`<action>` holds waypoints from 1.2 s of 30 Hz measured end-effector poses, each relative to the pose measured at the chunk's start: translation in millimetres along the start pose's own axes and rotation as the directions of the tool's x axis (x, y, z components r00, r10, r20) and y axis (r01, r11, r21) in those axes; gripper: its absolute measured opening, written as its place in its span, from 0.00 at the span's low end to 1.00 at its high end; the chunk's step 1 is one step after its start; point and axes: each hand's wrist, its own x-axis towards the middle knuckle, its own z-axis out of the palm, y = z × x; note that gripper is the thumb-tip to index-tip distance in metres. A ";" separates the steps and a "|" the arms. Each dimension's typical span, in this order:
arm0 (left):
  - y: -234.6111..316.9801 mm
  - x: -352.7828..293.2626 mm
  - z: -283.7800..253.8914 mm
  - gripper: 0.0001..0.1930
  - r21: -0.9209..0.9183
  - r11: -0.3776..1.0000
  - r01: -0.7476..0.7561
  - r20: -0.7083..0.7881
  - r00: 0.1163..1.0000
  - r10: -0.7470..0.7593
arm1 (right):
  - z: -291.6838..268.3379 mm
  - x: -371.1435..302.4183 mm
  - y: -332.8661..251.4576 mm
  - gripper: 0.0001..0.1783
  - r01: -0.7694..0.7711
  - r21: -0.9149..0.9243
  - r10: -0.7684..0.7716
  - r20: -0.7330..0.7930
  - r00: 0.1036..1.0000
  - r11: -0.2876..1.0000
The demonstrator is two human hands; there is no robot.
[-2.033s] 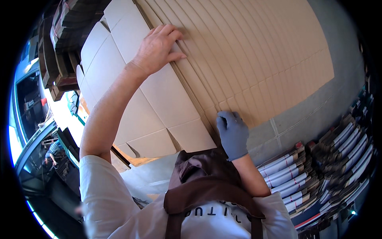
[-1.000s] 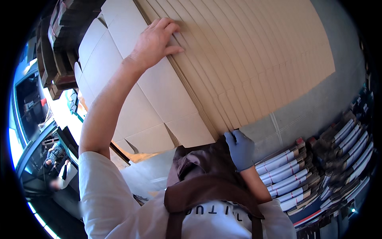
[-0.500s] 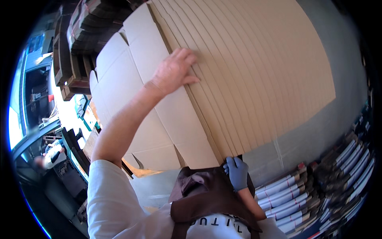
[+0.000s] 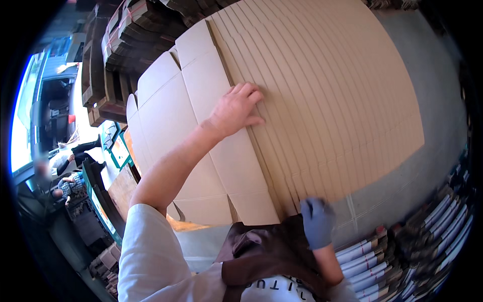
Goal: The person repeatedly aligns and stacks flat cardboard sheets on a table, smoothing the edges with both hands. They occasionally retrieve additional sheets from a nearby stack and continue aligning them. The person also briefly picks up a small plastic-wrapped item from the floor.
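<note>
A wide spread of flat brown cardboard box blanks (image 4: 332,95) lies before me, fanned so that their edges overlap like steps. At its left, the top blank (image 4: 171,146) shows creases and slotted flaps. My bare left hand (image 4: 237,109) rests across the right edge of that blank, its fingers bent down onto the fanned sheets and the thumb spread away. At the near edge of the fan is my right hand (image 4: 318,221) in a grey glove. Its fingers look bent but are blurred, and whether they grip a sheet cannot be made out.
Bundled dark cardboard (image 4: 146,35) sits on wooden pallets (image 4: 103,95) at the far left. Several tied stacks of folded cardboard (image 4: 365,267) stand at the lower right. Grey floor (image 4: 427,75) borders the fan. Two people (image 4: 70,183) are in the left background.
The view has shifted, so the cardboard appears lower and farther right. My left hand stays on the blank's edge. My right hand has moved right along the near edge of the fan.
</note>
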 end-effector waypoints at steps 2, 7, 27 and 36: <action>0.0 -5.3 -2.4 0.26 0.035 0.998 -0.060 -0.058 0.996 0.062 | -3.4 51.9 -9.6 0.19 0.234 -0.115 -0.253 -0.192 0.948 0.965; 12.5 -4.1 4.7 0.18 0.075 0.963 -0.258 -0.074 0.962 0.263 | 24.4 140.0 -19.4 0.35 0.356 -0.244 -0.408 -0.214 0.888 0.902; 22.8 -21.1 38.0 0.18 -0.159 0.876 -0.456 0.002 0.887 0.462 | 46.9 147.5 -10.1 0.42 0.393 -0.277 -0.453 -0.201 0.869 0.877; 21.8 -22.2 36.3 0.18 -0.183 0.872 -0.453 0.016 0.886 0.464 | 46.5 147.0 -10.5 0.43 0.397 -0.262 -0.455 -0.222 0.862 0.880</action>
